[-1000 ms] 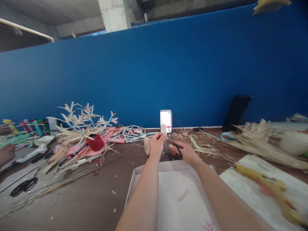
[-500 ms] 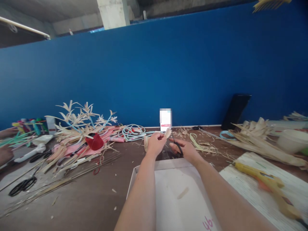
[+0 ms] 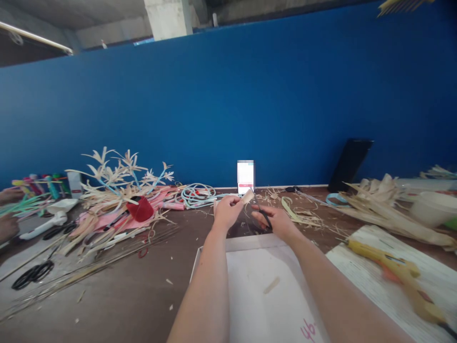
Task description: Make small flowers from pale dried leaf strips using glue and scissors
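Observation:
Past the far edge of a white box lid, my left hand pinches a pale strip of dried husk. My right hand is wrapped round the dark handles of a pair of scissors. The scissors' blades point up and left, close beside the strip; whether they touch it is too small to tell. A short loose piece of husk lies in the lid.
A lit phone stands against the blue partition. Husk flowers, red ribbon and black scissors are left. A yellow glue gun lies right on paper. Another person's hands show far left.
My left hand and forearm have shifted slightly left. The strip in its fingers is tilted a little differently. My right hand has hardly moved.

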### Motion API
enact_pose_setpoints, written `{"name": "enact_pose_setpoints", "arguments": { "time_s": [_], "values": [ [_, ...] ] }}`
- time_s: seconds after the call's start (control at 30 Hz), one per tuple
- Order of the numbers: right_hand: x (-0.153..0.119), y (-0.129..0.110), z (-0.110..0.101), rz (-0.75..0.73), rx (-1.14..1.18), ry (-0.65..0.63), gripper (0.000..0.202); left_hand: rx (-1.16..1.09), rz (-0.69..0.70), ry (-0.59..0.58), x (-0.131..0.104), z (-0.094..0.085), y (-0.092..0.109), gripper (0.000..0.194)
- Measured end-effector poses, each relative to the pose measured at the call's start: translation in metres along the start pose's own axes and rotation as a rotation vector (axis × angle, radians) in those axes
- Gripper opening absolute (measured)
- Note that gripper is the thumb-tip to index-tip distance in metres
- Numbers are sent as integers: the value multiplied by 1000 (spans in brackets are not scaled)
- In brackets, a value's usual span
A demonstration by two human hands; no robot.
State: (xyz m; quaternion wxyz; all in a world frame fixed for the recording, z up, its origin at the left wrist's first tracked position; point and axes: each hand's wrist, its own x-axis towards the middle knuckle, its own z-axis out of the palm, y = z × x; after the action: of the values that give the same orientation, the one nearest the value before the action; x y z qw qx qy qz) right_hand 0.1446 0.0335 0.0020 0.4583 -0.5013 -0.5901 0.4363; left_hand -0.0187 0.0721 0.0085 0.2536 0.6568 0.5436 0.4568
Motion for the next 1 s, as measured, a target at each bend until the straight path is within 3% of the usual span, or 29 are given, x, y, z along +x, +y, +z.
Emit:
{"name": "enact_pose_setpoints", "arguments": {
  "time_s": [0.27,0.63,0.83,1.0],
  "values": [
    [2,6,-1,2,13,-40,61,-183,-19,1,4,-8,-7,25],
    [1,4,-5,9,-14,-85,59,-250,-33,96,7,-10,-13,30],
    [-1,0,-5,-5,-57,-115,59,-338,-114,141,9,-8,-17,35],
    [-1,1,-6,-8,-51,-116,60,-394,-109,134,9,-10,-15,31]
  ]
}}
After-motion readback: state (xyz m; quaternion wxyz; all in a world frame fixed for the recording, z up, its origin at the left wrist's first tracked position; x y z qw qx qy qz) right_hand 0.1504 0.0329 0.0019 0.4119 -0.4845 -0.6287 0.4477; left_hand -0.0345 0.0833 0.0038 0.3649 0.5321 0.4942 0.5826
